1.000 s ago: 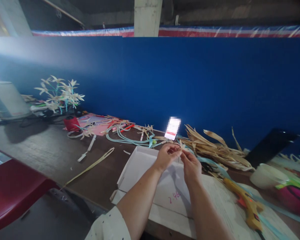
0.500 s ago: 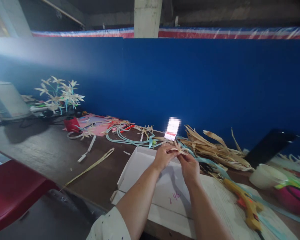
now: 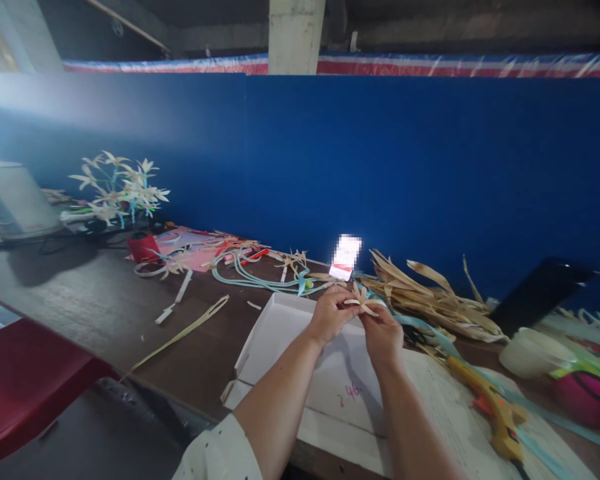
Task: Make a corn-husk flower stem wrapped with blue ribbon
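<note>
A pale straw-coloured flower with pointed petals is pinched between my two hands, above the far edge of a white box lid. My left hand grips it from the left with the fingers closed. From the right, my right hand is closed on the same flower; its fingertips are partly hidden behind the petals. Just beyond the hands stands a lit phone. Pink handwriting marks the lid below my wrists.
Dried husks lie right of the phone. A yellow glue gun rests on papers at the right, near a white bowl. Coiled pale-blue cord lies left of the hands. Finished-looking flowers stand farther left; a red chair is at the table's edge.
Both hands have shifted very slightly to the right with the flower, and its petals now stand a little more upright. The things on the table have not moved.
</note>
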Tool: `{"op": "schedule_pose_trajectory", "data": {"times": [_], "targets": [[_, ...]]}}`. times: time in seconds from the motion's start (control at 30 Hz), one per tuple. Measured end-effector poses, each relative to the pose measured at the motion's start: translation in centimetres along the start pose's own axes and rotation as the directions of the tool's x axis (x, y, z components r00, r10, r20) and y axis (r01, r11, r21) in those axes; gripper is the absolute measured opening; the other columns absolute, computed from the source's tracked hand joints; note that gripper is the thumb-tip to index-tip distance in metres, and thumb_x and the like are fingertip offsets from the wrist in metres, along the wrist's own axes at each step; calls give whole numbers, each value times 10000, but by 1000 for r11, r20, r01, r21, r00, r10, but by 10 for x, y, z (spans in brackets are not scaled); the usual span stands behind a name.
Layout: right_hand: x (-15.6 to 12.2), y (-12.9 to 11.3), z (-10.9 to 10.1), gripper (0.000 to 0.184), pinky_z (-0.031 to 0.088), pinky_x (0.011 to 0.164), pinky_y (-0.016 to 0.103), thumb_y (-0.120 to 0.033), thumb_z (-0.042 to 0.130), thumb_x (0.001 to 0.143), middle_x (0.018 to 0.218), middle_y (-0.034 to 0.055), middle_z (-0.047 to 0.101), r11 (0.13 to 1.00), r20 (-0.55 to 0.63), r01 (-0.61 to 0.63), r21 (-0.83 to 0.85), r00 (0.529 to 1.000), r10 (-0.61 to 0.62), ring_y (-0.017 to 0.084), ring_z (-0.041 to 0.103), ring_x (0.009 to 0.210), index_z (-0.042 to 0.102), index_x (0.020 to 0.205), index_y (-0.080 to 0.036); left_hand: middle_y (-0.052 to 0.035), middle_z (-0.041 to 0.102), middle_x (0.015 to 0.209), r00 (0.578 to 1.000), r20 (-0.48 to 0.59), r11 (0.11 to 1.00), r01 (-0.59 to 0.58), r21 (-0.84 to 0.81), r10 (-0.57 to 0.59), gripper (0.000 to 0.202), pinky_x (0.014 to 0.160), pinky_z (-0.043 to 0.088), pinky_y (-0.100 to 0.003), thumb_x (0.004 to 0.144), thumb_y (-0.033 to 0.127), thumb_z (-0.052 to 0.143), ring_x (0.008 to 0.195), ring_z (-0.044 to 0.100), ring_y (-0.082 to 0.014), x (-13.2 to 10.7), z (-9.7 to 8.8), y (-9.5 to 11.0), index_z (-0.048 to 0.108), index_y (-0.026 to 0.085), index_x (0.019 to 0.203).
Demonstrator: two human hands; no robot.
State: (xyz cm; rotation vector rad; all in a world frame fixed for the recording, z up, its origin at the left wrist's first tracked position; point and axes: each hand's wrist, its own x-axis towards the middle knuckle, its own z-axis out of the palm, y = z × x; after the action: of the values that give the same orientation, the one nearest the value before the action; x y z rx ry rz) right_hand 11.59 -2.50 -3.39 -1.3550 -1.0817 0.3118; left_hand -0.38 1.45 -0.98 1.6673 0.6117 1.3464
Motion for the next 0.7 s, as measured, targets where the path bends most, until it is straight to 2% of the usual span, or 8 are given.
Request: {"op": "schedule_pose_trajectory", "data": {"times": [0.07, 0.27, 0.4, 0.57, 0.7], "targets": [[0, -1, 0, 186, 402, 684, 279, -382, 636, 697, 773, -1, 665, 1000, 7, 17, -25, 1000, -17, 175, 571, 703, 689, 776, -222, -66, 596, 892, 1000, -11, 1000, 0, 3, 0, 234, 735, 463, -257, 683, 353, 706, 864, 573, -175, 0, 0, 1, 710, 170, 829], [0, -9, -2, 193, 397, 624, 279, -363, 644, 662, 707, 13, 670, 988, -8, -56, -144, 998, 55, 186, 562, 634, 706, 765, -212, -55, 599, 837, 999, -27, 999, -17, 41, 18, 149, 670, 454, -232, 679, 262, 705, 786, 570, -150, 1, 0, 6, 702, 153, 780], [0, -12, -4, 286, 400, 594, 274, -422, 635, 650, 682, 22, 671, 980, -2, -63, -190, 998, 63, 190, 567, 617, 712, 796, -189, -49, 612, 843, 999, -31, 997, -16, 69, 18, 127, 654, 453, -225, 664, 231, 713, 776, 569, -142, 1, 0, 5, 701, 154, 764], [1, -10, -3, 357, 409, 594, 274, -467, 624, 657, 717, 51, 688, 982, 8, -24, -189, 1000, 26, 205, 588, 653, 717, 816, -160, -47, 616, 827, 999, -30, 996, -18, 84, 21, 114, 657, 453, -218, 655, 195, 717, 786, 581, -141, 1, 0, 5, 699, 141, 754], [0, -4, -2, 360, 405, 562, 271, -486, 629, 651, 670, 31, 680, 985, 13, -34, -168, 999, 37, 194, 586, 606, 712, 812, -175, -44, 616, 810, 999, -44, 994, -27, 102, 32, 98, 653, 451, -216, 666, 196, 709, 766, 577, -134, 1, 0, 7, 697, 141, 746]]}}
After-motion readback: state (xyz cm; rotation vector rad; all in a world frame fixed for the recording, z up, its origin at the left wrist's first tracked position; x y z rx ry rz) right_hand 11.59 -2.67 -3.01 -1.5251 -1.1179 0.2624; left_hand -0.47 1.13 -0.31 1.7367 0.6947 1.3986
